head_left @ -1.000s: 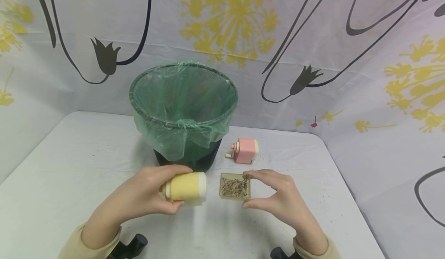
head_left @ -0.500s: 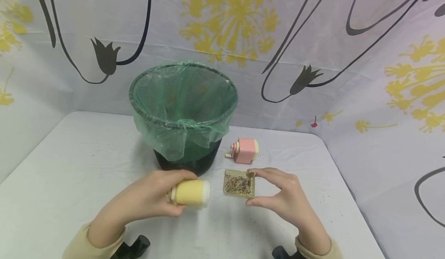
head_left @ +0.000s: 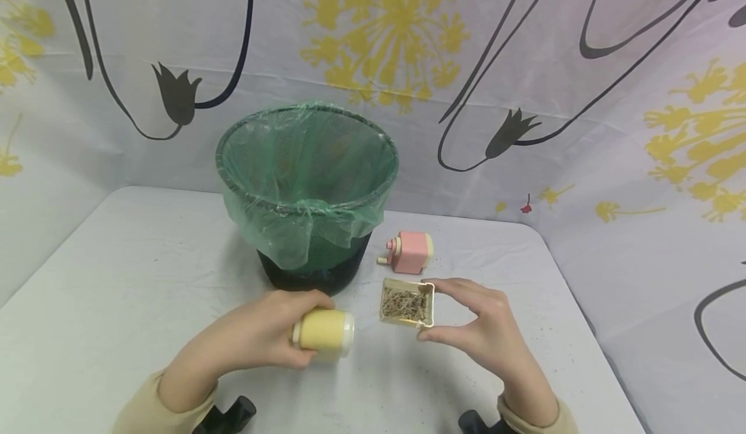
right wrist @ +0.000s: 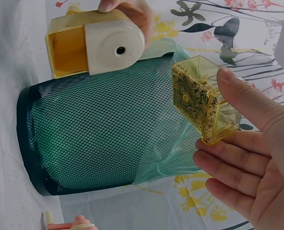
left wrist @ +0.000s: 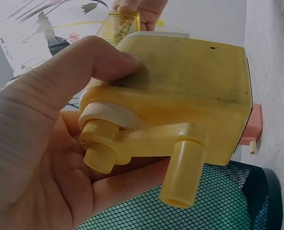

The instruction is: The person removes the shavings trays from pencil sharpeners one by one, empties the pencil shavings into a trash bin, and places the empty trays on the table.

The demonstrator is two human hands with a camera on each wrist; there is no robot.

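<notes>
My left hand (head_left: 262, 333) grips a yellow hand-crank pencil sharpener (head_left: 323, 330), thumb on one side and fingers on the other. Its crank handle (left wrist: 182, 172) faces the left wrist camera. In the right wrist view the sharpener's white face with a round hole shows, beside a hollow drawer slot (right wrist: 70, 53). My right hand (head_left: 480, 314) pinches the sharpener's see-through yellow shavings drawer (head_left: 406, 304) between thumb and fingers. Pencil shavings (right wrist: 192, 98) lie inside it. Sharpener and drawer are apart, both held in front of the bin.
Behind the hands stands a black mesh wastebasket (head_left: 315, 278) lined with a green plastic bag (head_left: 280, 233). A pink crank sharpener (head_left: 410, 252) sits to its right on the white tabletop (head_left: 146, 265). Patterned cloth (head_left: 373, 65) hangs at the back and sides.
The right hand has carried the drawer a little right and up, with the drawer tilting slightly. My left hand has shifted the yellow sharpener right and nearer to me.
</notes>
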